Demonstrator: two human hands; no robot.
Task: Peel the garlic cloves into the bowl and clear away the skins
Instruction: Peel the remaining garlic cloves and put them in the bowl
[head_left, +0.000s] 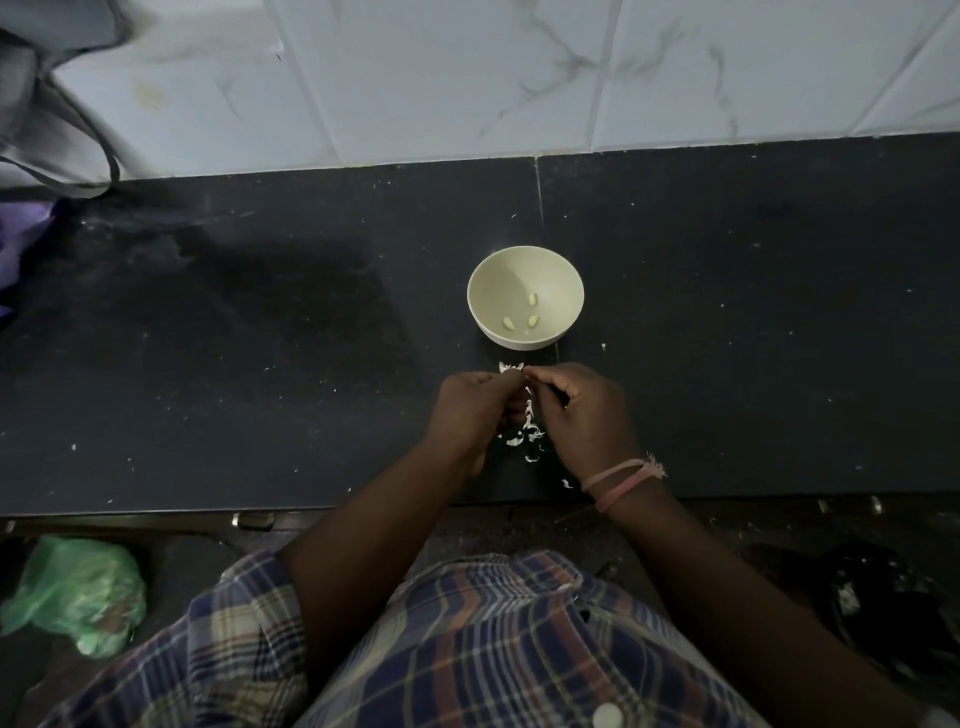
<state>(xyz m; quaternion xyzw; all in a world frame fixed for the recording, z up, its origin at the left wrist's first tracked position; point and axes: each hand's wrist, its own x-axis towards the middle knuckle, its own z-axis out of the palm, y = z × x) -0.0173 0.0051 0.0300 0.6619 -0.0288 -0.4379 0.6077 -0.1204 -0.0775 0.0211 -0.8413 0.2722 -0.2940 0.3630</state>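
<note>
1. A crinkled green plastic bag (78, 592) lies on the floor, lower left.
2. The left hand (475, 402) is curled, pinching a garlic clove (511, 370), mostly hidden.
3. Papery white skins (524, 434) lie scattered on the speckled black stone desk (260, 338) between the hands.
4. The round, smooth cream bowl (525, 297) holds three peeled cloves (532, 299).
5. The right hand (582, 410) pinches the clove's skin; pink threads (621, 480) circle its wrist.
</note>
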